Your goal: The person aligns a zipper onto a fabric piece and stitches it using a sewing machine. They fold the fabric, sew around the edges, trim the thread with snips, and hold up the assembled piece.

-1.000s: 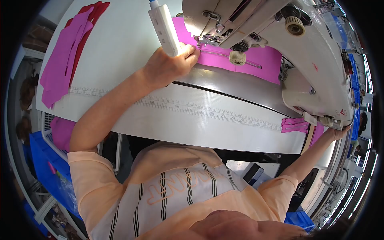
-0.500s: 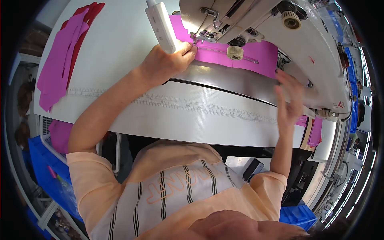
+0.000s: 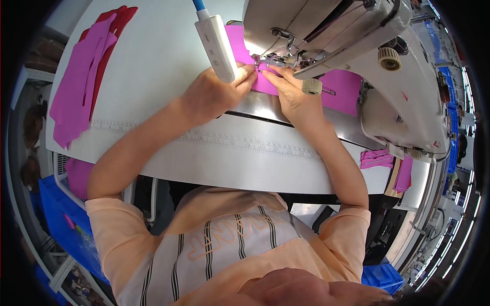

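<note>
A magenta fabric piece (image 3: pixel 341 84) with a slot-like opening lies under the needle area of the sewing machine (image 3: pixel 326 30). My left hand (image 3: pixel 217 94) is closed, its thumb and fingers pinching the fabric just left of the presser foot (image 3: pixel 256 60). From the right, my right hand (image 3: pixel 298 99) reaches in, thumb and forefinger drawn close together on the fabric beside the foot. The machine head and a knob (image 3: pixel 312 86) cover part of that hand. A white stick-like device (image 3: pixel 217 48) on a blue cord hangs in front of my left hand.
Magenta pieces (image 3: pixel 76 86) and red pieces (image 3: pixel 118 28) lie at the table's left. Small magenta strips (image 3: pixel 376 158) rest near the right end. A printed ruler (image 3: pixel 245 143) runs along the front of the table. A blue bin (image 3: pixel 61 219) stands at lower left.
My right hand has moved left from beside the machine's arm to the fabric at the presser foot. The left hand stays on the fabric. The view has shifted slightly.
</note>
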A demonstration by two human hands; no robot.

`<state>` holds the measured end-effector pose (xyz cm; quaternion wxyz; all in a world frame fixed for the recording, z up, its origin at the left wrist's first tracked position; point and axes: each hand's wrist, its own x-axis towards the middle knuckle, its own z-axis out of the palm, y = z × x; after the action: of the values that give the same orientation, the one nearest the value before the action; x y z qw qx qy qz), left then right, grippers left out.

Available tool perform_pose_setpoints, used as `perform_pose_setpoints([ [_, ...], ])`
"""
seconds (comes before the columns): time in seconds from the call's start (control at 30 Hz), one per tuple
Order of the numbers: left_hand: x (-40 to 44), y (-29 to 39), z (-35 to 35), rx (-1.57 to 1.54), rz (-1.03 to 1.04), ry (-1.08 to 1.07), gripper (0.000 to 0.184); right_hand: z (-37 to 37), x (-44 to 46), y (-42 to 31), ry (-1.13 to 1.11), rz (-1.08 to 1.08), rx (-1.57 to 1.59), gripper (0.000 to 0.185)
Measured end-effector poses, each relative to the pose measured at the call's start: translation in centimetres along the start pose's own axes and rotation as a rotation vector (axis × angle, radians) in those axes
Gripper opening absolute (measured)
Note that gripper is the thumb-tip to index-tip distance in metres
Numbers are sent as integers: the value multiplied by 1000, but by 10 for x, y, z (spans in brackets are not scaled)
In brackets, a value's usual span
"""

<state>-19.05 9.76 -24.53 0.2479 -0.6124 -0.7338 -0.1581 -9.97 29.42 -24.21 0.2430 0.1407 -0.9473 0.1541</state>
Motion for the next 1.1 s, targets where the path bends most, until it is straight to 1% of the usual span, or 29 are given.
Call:
perform_pose_setpoints([
  [0.13,-2,1,1,-69,-47,38,27,0,-1,-1,-13,-8,-63,34],
  [0.3,3,0,0,-61,-42,78,22,-1,1,-4,4,-10,-79,32],
  [0.53,3,-6,6,-130,-5,119,21,3,-3,-5,-33,-7,-144,40],
  [0.63,1,-9,3,-126,9,32,24,2,-3,-6,-31,-42,-205,42],
  [0.7,-1,-7,7,-106,1,33,26,2,-1,-5,2,-81,-227,42],
  [0.73,-1,-7,9,-96,0,35,27,3,-1,-3,13,-77,-206,41],
  [0.83,-6,-3,4,-154,-63,-79,36,5,-2,-2,35,-70,-156,40],
  [0.93,-5,-3,1,-180,-66,-46,35,3,-3,-2,30,-73,-149,39],
  [1.03,-3,-5,3,-182,-31,46,27,4,-4,-1,25,-70,-155,40],
  [1.1,-3,-5,5,-185,-30,59,26,3,-4,0,18,-70,-157,40],
])
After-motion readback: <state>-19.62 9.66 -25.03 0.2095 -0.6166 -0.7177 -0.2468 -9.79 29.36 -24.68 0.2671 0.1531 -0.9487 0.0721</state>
